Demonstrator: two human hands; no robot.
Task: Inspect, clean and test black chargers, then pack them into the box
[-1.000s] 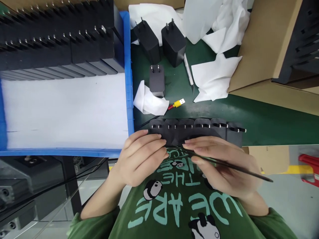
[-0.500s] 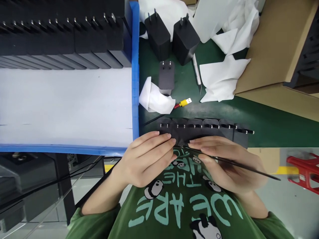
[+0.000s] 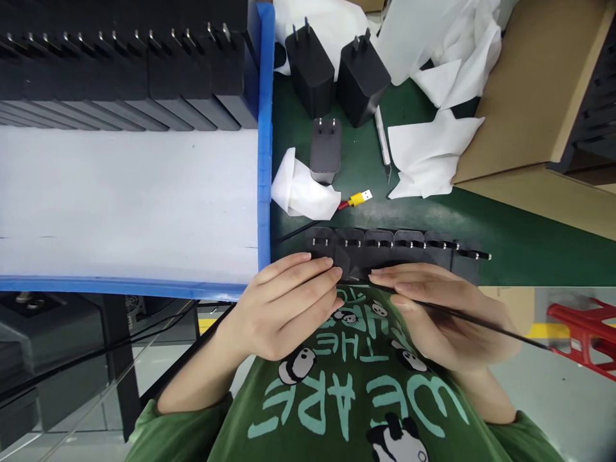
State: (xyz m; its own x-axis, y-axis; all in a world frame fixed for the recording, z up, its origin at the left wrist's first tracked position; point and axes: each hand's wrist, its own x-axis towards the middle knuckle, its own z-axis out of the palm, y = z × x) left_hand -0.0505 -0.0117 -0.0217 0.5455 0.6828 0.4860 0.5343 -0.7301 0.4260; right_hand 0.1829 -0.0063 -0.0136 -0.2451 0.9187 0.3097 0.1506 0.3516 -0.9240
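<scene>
Along the table's near edge stands a row of black chargers [image 3: 380, 247] with their prongs up. My left hand [image 3: 293, 308] rests against the left end of the row, fingers together; its thumb and anything under it are hidden. My right hand [image 3: 433, 308] pinches a thin dark rod [image 3: 481, 319] between thumb and fingers, its tip by the near side of the row. Behind the row lie a yellow USB plug [image 3: 359, 198], a white cloth [image 3: 305, 192] and a grey charger [image 3: 326, 151].
A blue-edged tray [image 3: 264, 141] on the left holds many black chargers [image 3: 192, 77]. Two large chargers [image 3: 363, 77], a craft knife [image 3: 383, 138] and white wrapping [image 3: 428, 154] lie at the back. A cardboard box [image 3: 524, 96] stands at right; a red stool [image 3: 582, 330] is beyond.
My right hand and the rod have shifted slightly to the right. My left hand is nearly still. The camera view has shifted a little.
</scene>
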